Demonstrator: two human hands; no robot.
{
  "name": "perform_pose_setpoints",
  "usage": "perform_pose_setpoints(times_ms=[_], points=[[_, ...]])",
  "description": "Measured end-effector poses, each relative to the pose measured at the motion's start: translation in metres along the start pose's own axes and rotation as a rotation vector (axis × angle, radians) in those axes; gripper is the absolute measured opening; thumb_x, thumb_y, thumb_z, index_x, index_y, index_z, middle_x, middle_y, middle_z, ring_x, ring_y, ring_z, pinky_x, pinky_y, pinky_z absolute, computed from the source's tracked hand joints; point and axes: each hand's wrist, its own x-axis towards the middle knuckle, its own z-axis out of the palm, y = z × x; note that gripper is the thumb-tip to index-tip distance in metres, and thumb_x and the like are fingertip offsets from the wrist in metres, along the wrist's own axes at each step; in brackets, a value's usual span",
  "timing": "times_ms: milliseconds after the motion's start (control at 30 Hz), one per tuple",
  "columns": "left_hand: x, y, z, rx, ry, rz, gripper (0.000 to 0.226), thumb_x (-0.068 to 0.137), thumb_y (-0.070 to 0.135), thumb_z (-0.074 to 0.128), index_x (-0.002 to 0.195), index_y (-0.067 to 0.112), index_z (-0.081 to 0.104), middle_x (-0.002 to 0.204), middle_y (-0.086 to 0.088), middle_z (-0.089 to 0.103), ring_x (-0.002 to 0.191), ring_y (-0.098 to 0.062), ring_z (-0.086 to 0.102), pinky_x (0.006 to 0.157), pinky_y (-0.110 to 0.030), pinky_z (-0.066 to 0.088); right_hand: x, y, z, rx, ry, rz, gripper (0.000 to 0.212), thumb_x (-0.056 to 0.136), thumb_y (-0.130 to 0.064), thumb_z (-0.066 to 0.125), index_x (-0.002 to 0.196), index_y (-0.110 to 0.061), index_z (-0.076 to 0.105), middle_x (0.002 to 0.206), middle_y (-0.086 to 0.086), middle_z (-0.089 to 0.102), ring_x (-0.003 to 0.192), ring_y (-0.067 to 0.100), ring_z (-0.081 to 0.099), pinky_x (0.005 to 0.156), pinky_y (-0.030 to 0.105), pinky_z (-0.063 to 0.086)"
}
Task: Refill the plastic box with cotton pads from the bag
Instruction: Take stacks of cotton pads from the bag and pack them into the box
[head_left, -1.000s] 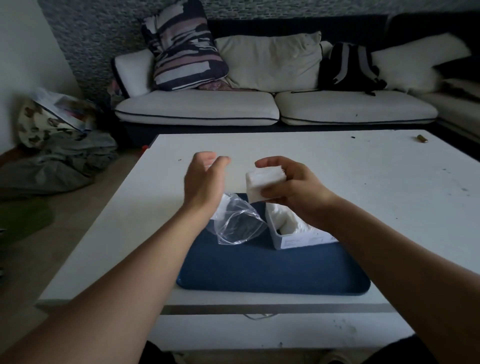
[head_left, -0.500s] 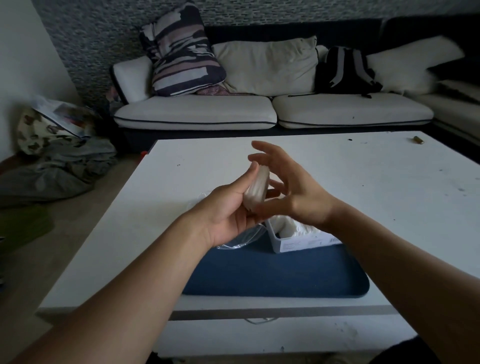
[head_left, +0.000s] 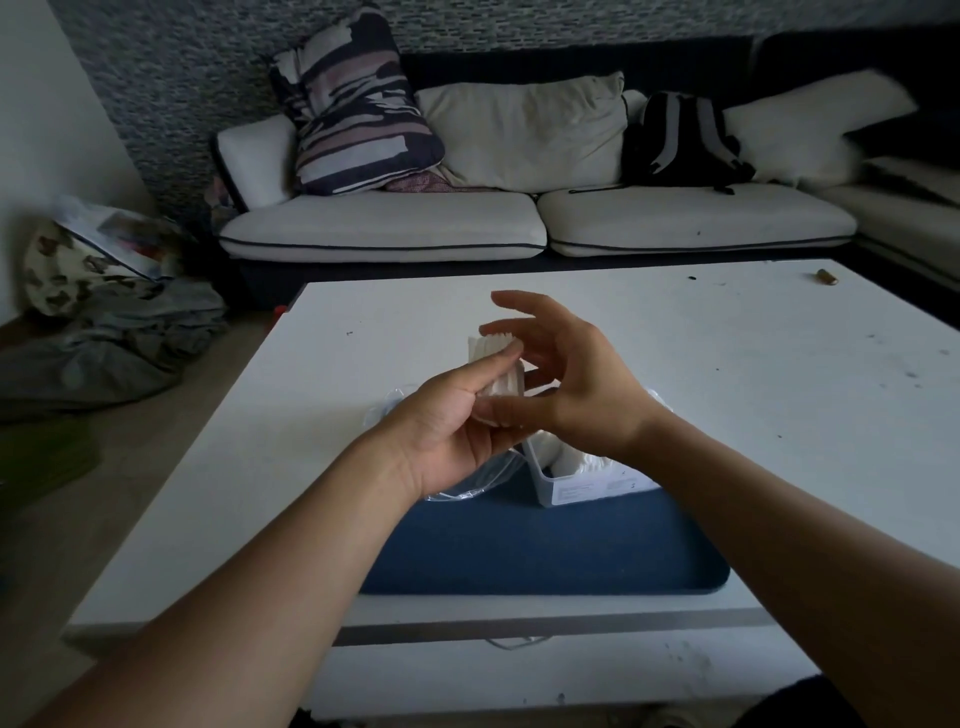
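Observation:
A white stack of cotton pads (head_left: 497, 366) is held in the air above the table between both hands. My left hand (head_left: 449, 434) grips it from the near left, thumb laid along its side. My right hand (head_left: 566, 379) touches its right side with fingers spread and lightly bent. Below them a white plastic box (head_left: 587, 480) stands on a dark blue mat (head_left: 545, 551), with white pads inside. The clear plastic bag (head_left: 467, 480) lies crumpled left of the box, mostly hidden under my left hand.
The white coffee table (head_left: 753, 415) carries a small brown object (head_left: 826, 277) at its far right. A sofa with cushions and a black backpack (head_left: 680, 140) stands behind. Bags and clothes lie on the floor at the left.
My left hand let go of the bag and came up to the stack, which my right hand alone had gripped. The stack has turned upright, and both hands now handle it slightly higher.

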Motion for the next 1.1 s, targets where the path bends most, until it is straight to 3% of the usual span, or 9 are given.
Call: perform_pose_setpoints(times_ms=[100, 233, 367, 567, 667, 767, 833, 933, 1100], points=[[0.001, 0.0, 0.0, 0.001, 0.001, 0.013, 0.028, 0.095, 0.035, 0.062, 0.115, 0.017, 0.068, 0.106, -0.007, 0.076, 0.096, -0.018, 0.074, 0.083, -0.032, 0.059, -0.001, 0.0, 0.0, -0.001, -0.016, 0.0, 0.085, 0.07, -0.012, 0.09, 0.143, -0.016, 0.047, 0.112, -0.003, 0.071, 0.103, 0.009, 0.07, 0.084, 0.024, 0.058], [-0.001, -0.002, 0.005, 0.004, -0.035, -0.013, 0.014, 0.092, 0.029, 0.062, 0.094, 0.017, 0.07, 0.081, -0.001, 0.076, 0.071, -0.011, 0.073, 0.064, -0.024, 0.059, -0.001, 0.002, 0.003, -0.149, -0.056, -0.037, 0.094, 0.062, -0.017, 0.094, 0.144, -0.023, 0.047, 0.122, -0.007, 0.066, 0.109, 0.009, 0.066, 0.083, 0.032, 0.061], [0.003, -0.006, 0.007, 0.031, -0.059, -0.002, 0.012, 0.08, 0.029, 0.07, 0.085, 0.021, 0.077, 0.088, -0.003, 0.074, 0.078, -0.014, 0.072, 0.075, -0.029, 0.056, -0.001, 0.0, 0.002, -0.188, -0.007, -0.03, 0.084, 0.063, -0.019, 0.091, 0.138, -0.024, 0.053, 0.111, -0.007, 0.069, 0.102, 0.011, 0.068, 0.083, 0.036, 0.06], [0.0, -0.004, 0.007, 0.161, -0.065, -0.034, 0.02, 0.078, 0.009, 0.062, 0.064, 0.019, 0.072, 0.057, 0.001, 0.055, 0.049, -0.009, 0.048, 0.049, -0.021, 0.037, 0.001, 0.001, -0.01, 0.052, -0.229, 0.101, 0.099, 0.063, 0.005, 0.089, 0.147, -0.02, 0.042, 0.129, 0.007, 0.061, 0.113, 0.021, 0.066, 0.092, 0.038, 0.059], [-0.001, 0.001, 0.006, 0.093, -0.106, -0.066, 0.014, 0.077, 0.024, 0.063, 0.08, 0.015, 0.073, 0.071, -0.003, 0.059, 0.057, -0.014, 0.047, 0.047, -0.023, 0.032, 0.0, 0.004, -0.02, 0.178, -0.264, 0.166, 0.08, 0.069, 0.018, 0.077, 0.138, -0.013, 0.054, 0.118, 0.012, 0.065, 0.11, 0.025, 0.065, 0.093, 0.043, 0.058], [0.001, 0.001, 0.009, 0.045, 0.025, -0.109, 0.057, 0.09, 0.061, 0.05, 0.079, 0.011, 0.075, 0.07, -0.007, 0.059, 0.057, -0.02, 0.05, 0.046, -0.024, 0.035, 0.0, 0.007, -0.018, 0.204, -0.164, 0.191, 0.056, 0.074, 0.013, 0.075, 0.126, -0.006, 0.063, 0.102, 0.013, 0.065, 0.093, 0.019, 0.064, 0.085, 0.036, 0.058], [0.005, -0.003, 0.013, 0.16, 0.226, 0.004, 0.079, 0.09, 0.078, 0.033, 0.088, 0.011, 0.075, 0.077, -0.009, 0.067, 0.065, -0.025, 0.062, 0.051, -0.029, 0.047, 0.0, 0.007, -0.014, 0.224, -0.102, 0.211, 0.049, 0.079, 0.01, 0.074, 0.125, -0.005, 0.064, 0.103, 0.017, 0.063, 0.089, 0.019, 0.063, 0.083, 0.035, 0.059], [0.011, -0.006, 0.021, 0.23, 0.584, 0.313, 0.079, 0.093, 0.077, 0.022, 0.098, 0.012, 0.067, 0.1, -0.009, 0.071, 0.095, -0.028, 0.07, 0.085, -0.042, 0.055, 0.002, 0.001, -0.006, 0.28, -0.016, 0.225, 0.055, 0.079, 0.012, 0.072, 0.129, -0.006, 0.059, 0.094, 0.007, 0.058, 0.081, 0.015, 0.06, 0.072, 0.023, 0.054], [0.009, -0.005, 0.033, 0.095, 0.597, 0.405, 0.08, 0.095, 0.075, 0.018, 0.11, 0.016, 0.069, 0.114, -0.01, 0.071, 0.105, -0.027, 0.07, 0.099, -0.047, 0.054, -0.001, -0.007, 0.014, 0.438, 0.006, 0.26, 0.055, 0.082, 0.014, 0.063, 0.132, -0.008, 0.055, 0.117, 0.027, 0.065, 0.107, 0.043, 0.066, 0.096, 0.053, 0.054]])
